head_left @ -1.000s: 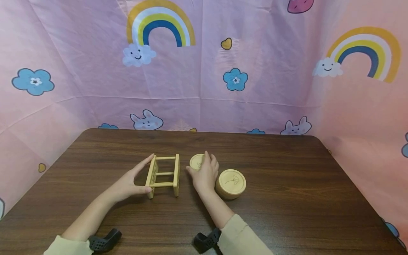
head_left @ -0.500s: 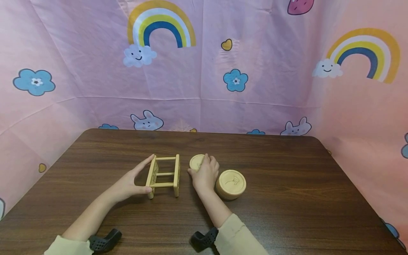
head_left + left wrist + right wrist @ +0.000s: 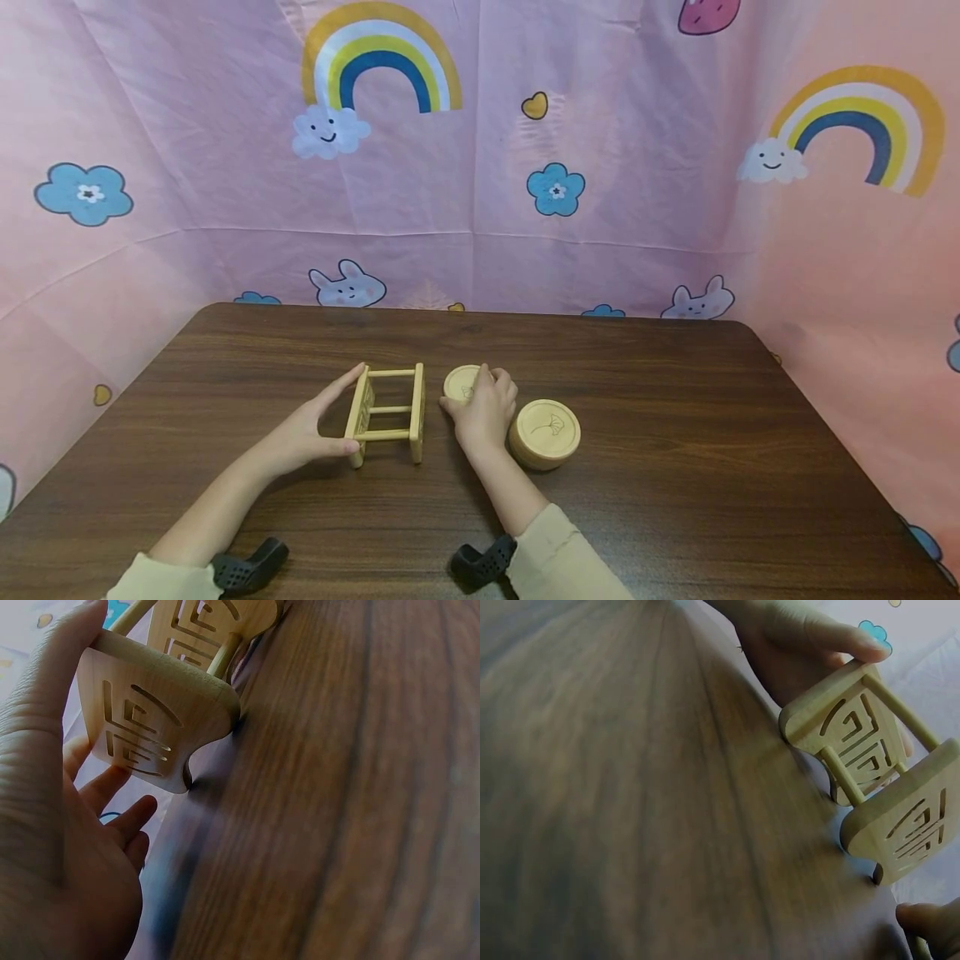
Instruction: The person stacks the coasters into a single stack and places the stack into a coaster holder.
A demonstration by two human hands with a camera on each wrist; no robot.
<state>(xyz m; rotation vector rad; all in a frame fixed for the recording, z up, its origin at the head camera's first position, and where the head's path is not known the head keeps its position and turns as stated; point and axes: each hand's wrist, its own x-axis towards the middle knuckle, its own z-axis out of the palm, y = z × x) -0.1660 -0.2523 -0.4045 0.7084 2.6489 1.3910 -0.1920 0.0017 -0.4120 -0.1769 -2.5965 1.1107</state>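
My feed: brown tbl, both hands busy.
I see slotted wooden coaster rack ctr-left, L hand gripping its L side; ginkgo-engraved coaster stack to the R; btwn them, R hand grasps round coaster by rim.

Your pale wooden rack stood upright on the table, its two fretwork end panels joined by slim rods, the left panel gripped in your left hand. Just right of it lay a round wooden disc, line-engraved, partly covered by your right hand, which held its edge.
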